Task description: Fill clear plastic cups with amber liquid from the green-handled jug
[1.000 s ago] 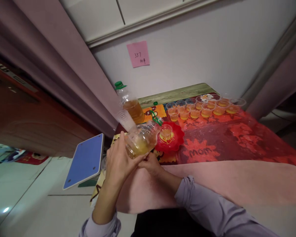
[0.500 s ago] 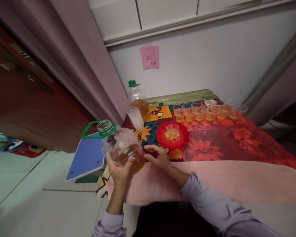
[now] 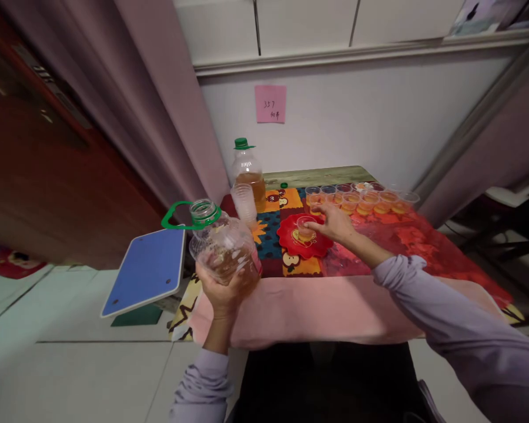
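Note:
My left hand (image 3: pixel 223 289) is closed around a big clear plastic jug (image 3: pixel 233 249) of amber liquid, tilted, with its green handle ring at the uncapped neck. A small clear plastic cup (image 3: pixel 305 234) with a little yellowish liquid stands on a red scalloped plate (image 3: pixel 286 244). At this cup's rim, the thumb and fingers of my right hand (image 3: pixel 337 224) are closed on it. To the right and behind, rows of similar cups (image 3: pixel 368 202) hold yellowish liquid.
A second jug (image 3: pixel 250 182) with a green cap stands at the back left, a leaning stack of clear cups (image 3: pixel 244 204) before it. A loose green cap (image 3: pixel 284 185) lies near the wall. Pink cloth (image 3: pixel 335 308) covers the table's front edge. A blue board (image 3: pixel 146 270) stands to the left.
My right hand has left the jug's side and moved right and away from me to the cup on the red plate. My left hand still holds the jug. The view has shifted slightly.

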### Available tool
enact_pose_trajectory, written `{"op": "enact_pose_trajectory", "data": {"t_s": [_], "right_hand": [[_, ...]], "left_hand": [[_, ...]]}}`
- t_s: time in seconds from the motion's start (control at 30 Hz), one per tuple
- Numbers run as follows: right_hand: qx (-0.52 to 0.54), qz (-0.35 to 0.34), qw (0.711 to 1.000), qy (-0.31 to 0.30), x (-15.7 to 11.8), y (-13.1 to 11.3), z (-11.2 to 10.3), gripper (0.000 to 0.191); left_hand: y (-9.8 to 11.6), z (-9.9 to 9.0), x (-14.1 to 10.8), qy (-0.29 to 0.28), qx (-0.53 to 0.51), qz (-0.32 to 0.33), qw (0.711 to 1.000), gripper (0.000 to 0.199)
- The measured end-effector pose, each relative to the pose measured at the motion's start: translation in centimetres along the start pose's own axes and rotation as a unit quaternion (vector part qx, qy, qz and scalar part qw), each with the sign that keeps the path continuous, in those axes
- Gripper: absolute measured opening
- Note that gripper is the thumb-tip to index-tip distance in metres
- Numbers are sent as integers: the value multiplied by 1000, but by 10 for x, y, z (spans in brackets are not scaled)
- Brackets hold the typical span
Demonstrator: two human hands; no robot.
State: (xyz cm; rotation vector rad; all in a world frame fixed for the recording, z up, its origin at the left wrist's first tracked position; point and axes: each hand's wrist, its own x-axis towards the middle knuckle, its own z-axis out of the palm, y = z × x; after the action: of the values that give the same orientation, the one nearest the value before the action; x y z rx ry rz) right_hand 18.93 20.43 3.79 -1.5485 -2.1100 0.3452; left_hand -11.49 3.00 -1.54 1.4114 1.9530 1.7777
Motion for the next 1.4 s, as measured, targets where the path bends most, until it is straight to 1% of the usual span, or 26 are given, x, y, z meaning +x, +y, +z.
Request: {"op": "enact_pose_trajectory", "data": {"t_s": [0.07,0.1,0.13,0.2,0.27,0.37,0.47,0.53,0.6,0.63,0.73,0.8,0.87,0.97,1.07,1.17,1.2,1.27,1.4], "right_hand": [[-68,-13,997,-40,12,4,1,72],[-93,-17,994,-57,16,3,5,76],[-111,-18,991,-70,18,1,8,77],[-127,-16,988,-81,20,-5,18,69],[-125,-15,989,-77,20,-11,26,60],[-115,-19,992,-55,18,-18,31,55],[-95,-29,995,-23,17,-17,23,55],[-67,-20,998,-2,17,-11,8,55],[-37,15,999,8,17,5,-13,56],[-24,40,999,11,16,17,-25,58],[-33,107,993,26,10,64,-64,62],[-101,126,986,36,2,103,-88,59],[-193,141,970,52,-7,143,-108,57],[-288,178,940,44,-17,195,-129,58],[-299,259,918,31,-19,233,-139,61],[-267,349,898,20,-14,255,-141,64],[-259,364,895,16,-12,259,-140,64],[-256,370,893,13,-9,265,-137,64],[-266,368,891,13,-6,269,-130,64]], "left_hand": [[3,-1,-1,2,-49,-17,999,104],[5,-2,-1,2,-72,-26,997,103],[6,-2,-1,-5,-84,-35,996,104],[8,-2,-1,-9,-82,-41,996,107],[7,-2,0,4,-72,-36,997,107],[3,-1,2,10,-57,-22,998,95],[-2,-1,4,17,-50,-15,998,94],[-5,-2,4,23,-39,-7,999,96],[-7,-2,5,24,-26,-4,999,97],[-7,-3,5,24,-20,-6,1000,97],[-4,-4,6,27,-15,-18,999,96],[1,-4,6,29,-14,-20,999,93],[5,-4,6,24,-4,-20,1000,89],[5,-4,6,26,6,-17,1000,84],[-7,-2,10,41,-14,-9,999,88],[-23,-2,16,76,-53,5,996,95],[-28,-2,18,82,-62,6,995,97],[-33,-2,20,82,-68,3,994,98],[-33,-2,19,83,-77,4,994,98]]}}
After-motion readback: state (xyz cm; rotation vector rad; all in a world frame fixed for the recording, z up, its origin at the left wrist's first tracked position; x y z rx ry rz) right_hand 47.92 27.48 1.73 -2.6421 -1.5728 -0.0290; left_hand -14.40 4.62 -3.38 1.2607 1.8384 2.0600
